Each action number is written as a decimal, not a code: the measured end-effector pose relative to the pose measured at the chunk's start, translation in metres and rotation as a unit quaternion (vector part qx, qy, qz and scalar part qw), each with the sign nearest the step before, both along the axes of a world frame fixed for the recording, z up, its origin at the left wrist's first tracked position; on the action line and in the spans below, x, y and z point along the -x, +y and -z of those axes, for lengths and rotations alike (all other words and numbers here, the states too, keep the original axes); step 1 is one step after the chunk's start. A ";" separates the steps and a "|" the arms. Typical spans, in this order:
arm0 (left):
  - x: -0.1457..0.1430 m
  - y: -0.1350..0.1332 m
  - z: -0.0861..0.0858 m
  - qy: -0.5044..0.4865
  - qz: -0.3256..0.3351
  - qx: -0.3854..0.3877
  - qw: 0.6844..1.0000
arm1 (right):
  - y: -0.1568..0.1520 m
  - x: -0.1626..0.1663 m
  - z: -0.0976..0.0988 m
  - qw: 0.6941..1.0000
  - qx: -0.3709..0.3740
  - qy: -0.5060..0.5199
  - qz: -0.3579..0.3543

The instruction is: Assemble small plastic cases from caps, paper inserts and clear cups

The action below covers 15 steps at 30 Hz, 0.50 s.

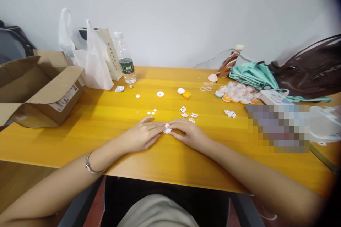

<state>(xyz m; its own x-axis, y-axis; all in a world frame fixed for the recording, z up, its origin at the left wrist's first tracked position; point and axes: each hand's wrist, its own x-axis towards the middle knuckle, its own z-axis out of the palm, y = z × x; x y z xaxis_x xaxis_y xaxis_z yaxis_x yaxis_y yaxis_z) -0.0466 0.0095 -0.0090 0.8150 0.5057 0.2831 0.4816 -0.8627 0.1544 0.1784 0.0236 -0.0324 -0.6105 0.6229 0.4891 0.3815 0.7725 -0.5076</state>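
My left hand and my right hand rest on the yellow table, fingertips meeting on a small white round plastic part that both pinch between them. Just beyond my right hand lie several small white cut-out pieces, with another white piece further right. A few tiny white discs sit beyond my left hand. A silver bracelet circles my left wrist.
Farther back lie a white ring, a white cap, an orange cap and a cluster of round parts. An open cardboard box, plastic bags, a water bottle, a brown bottle, teal cloth and a brown bag line the back.
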 end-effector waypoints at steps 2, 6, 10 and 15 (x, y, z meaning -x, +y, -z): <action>0.000 0.000 0.001 0.011 0.004 -0.017 1.000 | -0.001 0.000 -0.001 1.000 -0.019 -0.021 0.005; 0.001 -0.002 0.003 0.047 0.008 -0.053 0.997 | -0.005 0.001 -0.007 0.996 -0.052 -0.070 0.001; 0.000 -0.004 0.004 0.067 0.011 -0.078 0.995 | -0.008 0.002 -0.012 0.992 -0.065 -0.109 -0.003; -0.002 -0.007 0.001 0.056 0.007 -0.082 0.995 | -0.008 0.003 -0.012 0.994 -0.051 -0.097 -0.006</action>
